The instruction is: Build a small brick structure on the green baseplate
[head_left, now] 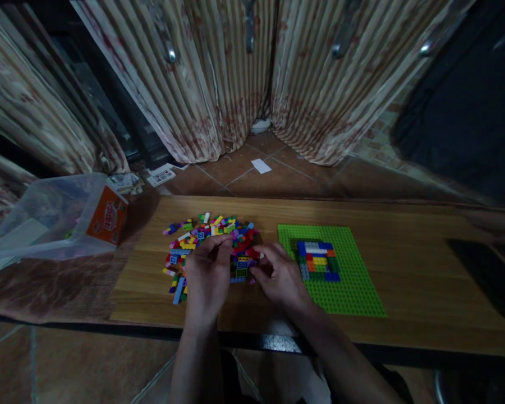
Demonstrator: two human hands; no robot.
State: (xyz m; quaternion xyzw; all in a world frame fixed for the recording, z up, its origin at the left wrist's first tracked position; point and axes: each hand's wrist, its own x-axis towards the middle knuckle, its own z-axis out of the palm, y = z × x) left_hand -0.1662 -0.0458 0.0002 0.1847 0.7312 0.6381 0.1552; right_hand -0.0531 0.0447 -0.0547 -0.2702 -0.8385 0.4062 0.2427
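Note:
A heap of small coloured toy bricks point(189, 245) lies on the wooden table, mixed in size and colour. My left hand point(208, 275) is over the heap's near side, thumb and fingers pinched together; what they hold, if anything, is hidden. At the heap's right edge is my right hand point(284, 278), its thumb and forefinger apart beside some dark bricks point(243, 264). To its right, a green baseplate point(353, 280) carries a low, roughly square build of bricks point(320, 261) in blue, white, red, orange, yellow and green.
The wooden table point(412, 269) has a dark front edge. A dark flat object point(483, 275) lies at its right end. Left of the table stands a clear plastic bin point(54, 193) with an orange label. Striped curtains point(219, 84) hang behind, and a white paper point(261, 165) lies on the tiled floor.

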